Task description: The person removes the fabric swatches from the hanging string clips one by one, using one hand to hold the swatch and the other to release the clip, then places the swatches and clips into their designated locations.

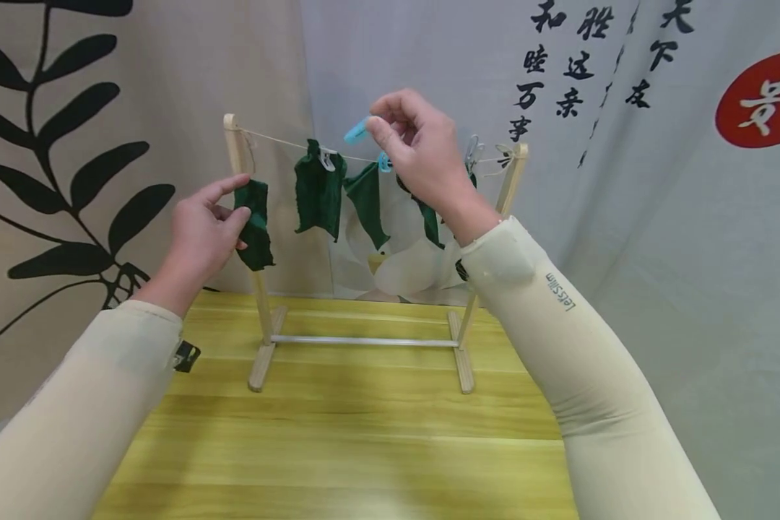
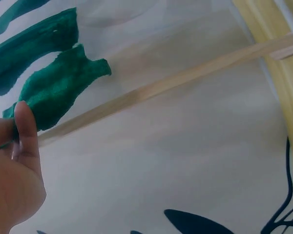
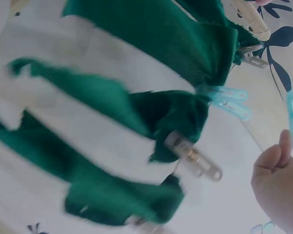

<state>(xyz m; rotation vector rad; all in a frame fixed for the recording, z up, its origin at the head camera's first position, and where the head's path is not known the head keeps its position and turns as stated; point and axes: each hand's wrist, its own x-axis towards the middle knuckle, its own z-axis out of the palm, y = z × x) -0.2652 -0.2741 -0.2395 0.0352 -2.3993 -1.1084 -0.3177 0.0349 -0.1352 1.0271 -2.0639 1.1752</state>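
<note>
Green cloth [image 1: 258, 235] hangs from pinching left fingers [image 1: 221, 189]; higher right fingers [image 1: 388, 137] pinch a blue clothespin [image 1: 357, 131].

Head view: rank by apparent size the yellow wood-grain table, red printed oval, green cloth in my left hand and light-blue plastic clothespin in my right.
1. Yellow wood-grain table
2. Red printed oval
3. Held green cloth
4. Held light-blue plastic clothespin

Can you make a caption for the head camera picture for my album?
A left hand holds green cloth while the right hand pinches a blue clothespin near a clothesline.
</note>
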